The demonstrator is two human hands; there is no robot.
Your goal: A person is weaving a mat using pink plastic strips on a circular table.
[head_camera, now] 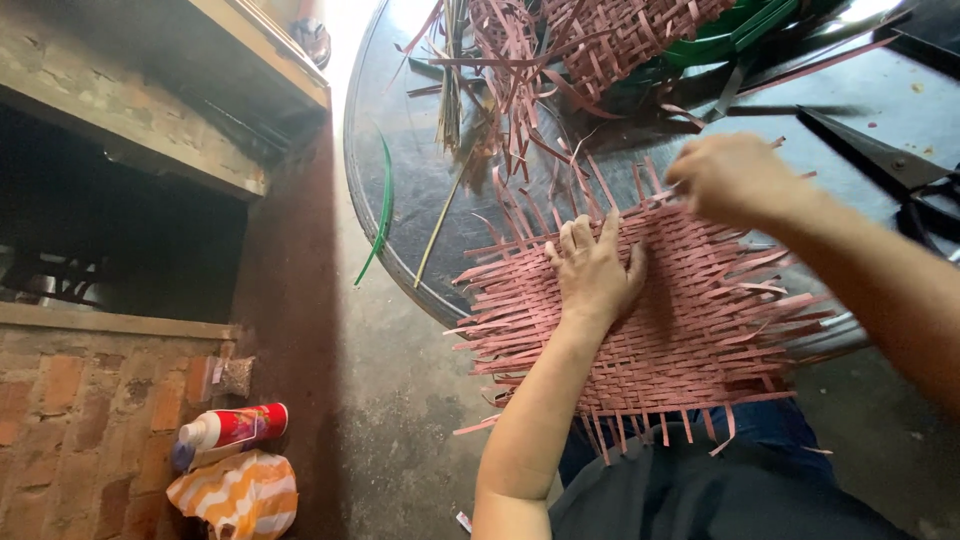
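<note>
While pressed flat, mat (690,330) under left hand (595,275)

Single head-worn view, looking steeply down (slightly forward), close over a round table's (400,210) edge and lap

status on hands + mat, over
Left hand flat on pink woven mat, pressing. Right hand at far edge, pinching a strip; blurred. Scissors lie right of mat, apart. Loose strips beyond.

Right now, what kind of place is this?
Probably a home weaving workspace: a pink woven mat under the left hand, loose strips and woven pieces on a round table, beside a brick wall.
</note>
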